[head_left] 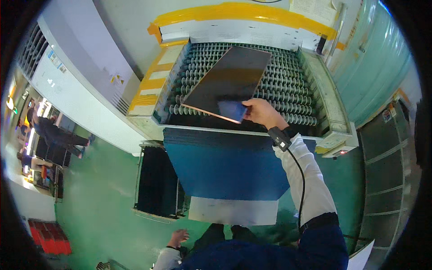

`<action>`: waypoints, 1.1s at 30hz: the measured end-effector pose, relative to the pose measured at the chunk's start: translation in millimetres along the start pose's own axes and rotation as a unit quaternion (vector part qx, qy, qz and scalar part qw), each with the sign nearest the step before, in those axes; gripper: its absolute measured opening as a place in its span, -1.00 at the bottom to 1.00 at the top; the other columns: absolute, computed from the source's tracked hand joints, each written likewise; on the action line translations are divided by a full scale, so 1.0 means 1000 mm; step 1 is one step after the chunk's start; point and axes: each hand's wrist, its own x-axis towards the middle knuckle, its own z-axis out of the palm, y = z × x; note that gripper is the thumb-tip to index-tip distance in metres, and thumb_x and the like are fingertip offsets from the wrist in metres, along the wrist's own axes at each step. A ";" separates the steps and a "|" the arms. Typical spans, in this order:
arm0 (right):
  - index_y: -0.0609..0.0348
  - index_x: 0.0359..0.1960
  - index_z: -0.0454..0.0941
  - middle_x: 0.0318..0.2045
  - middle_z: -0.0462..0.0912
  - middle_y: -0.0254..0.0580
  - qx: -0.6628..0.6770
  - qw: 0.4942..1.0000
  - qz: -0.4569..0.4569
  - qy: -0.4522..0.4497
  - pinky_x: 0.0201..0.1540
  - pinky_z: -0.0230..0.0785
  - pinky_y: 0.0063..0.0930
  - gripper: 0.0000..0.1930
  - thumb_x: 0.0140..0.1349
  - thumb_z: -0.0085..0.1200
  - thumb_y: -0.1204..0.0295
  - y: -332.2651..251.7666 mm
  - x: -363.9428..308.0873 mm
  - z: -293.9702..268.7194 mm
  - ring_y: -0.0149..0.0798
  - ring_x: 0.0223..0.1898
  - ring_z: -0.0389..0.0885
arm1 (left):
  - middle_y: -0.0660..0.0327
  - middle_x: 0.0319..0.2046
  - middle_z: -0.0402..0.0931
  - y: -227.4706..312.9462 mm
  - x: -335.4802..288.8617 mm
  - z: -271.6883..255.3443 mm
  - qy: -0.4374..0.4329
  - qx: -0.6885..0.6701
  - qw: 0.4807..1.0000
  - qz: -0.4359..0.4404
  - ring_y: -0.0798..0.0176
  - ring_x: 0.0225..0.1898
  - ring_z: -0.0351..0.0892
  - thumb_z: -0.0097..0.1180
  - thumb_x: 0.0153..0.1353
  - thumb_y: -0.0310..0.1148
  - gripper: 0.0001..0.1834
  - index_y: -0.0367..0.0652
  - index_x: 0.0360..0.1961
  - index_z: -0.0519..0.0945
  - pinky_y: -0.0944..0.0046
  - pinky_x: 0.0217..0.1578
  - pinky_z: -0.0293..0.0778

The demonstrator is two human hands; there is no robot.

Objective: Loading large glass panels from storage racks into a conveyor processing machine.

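My right hand (264,112) grips the near right corner of a dark, glossy rectangular panel (231,81) with copper-coloured edges. The panel is tilted over a roller conveyor (288,85) with rows of small pale wheels; whether it touches them I cannot tell. A strap and a small black device with a cable sit on my right wrist. Low down by my legs, my left hand (179,237) hangs with loosely bent fingers and nothing visible in it. Between me and the conveyor stands a stack of blue panels (225,166), their upper edges packed close together.
A wheeled rack (157,182) with a dark surface stands left of the stack. Below the stack lies a pale board (234,210). Yellow tape (243,12) runs along the machine's hood. Grey framed panels (387,162) stand at right, red crates (49,236) at lower left. Another person (58,132) is far left.
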 end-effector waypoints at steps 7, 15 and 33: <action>0.23 -0.16 0.53 -0.25 0.58 0.00 -0.387 0.855 -0.068 0.340 -0.05 0.45 -0.19 -0.73 0.14 0.14 0.36 -0.050 -0.032 -0.030 -0.06 -0.19 0.58 | 0.14 -0.45 0.58 0.069 0.046 -0.010 -0.051 0.015 0.997 0.056 0.30 -0.52 0.57 0.13 0.25 -0.23 -0.71 -0.29 -0.21 0.52 0.30 -0.55 0.47; 0.10 0.10 0.49 0.20 0.34 0.10 -0.814 0.398 -0.281 0.318 0.14 0.29 -0.03 -0.46 0.11 0.18 0.12 -0.015 -0.027 0.036 0.10 0.16 0.36 | 0.17 -0.43 0.57 0.100 0.042 -0.007 -0.036 0.082 0.994 0.063 0.30 -0.49 0.57 0.15 0.25 -0.21 -0.73 -0.21 -0.19 0.53 0.36 -0.47 0.47; -0.17 0.34 0.27 0.39 0.14 -0.01 -0.825 0.452 -0.162 0.296 0.37 -0.17 0.12 -0.25 0.16 0.00 -0.21 -0.027 0.050 0.014 0.11 0.42 0.00 | 0.14 -0.43 0.59 0.086 0.060 -0.034 -0.006 0.093 0.996 0.005 0.23 -0.44 0.62 0.13 0.26 -0.22 -0.68 -0.27 -0.14 0.51 0.28 -0.43 0.54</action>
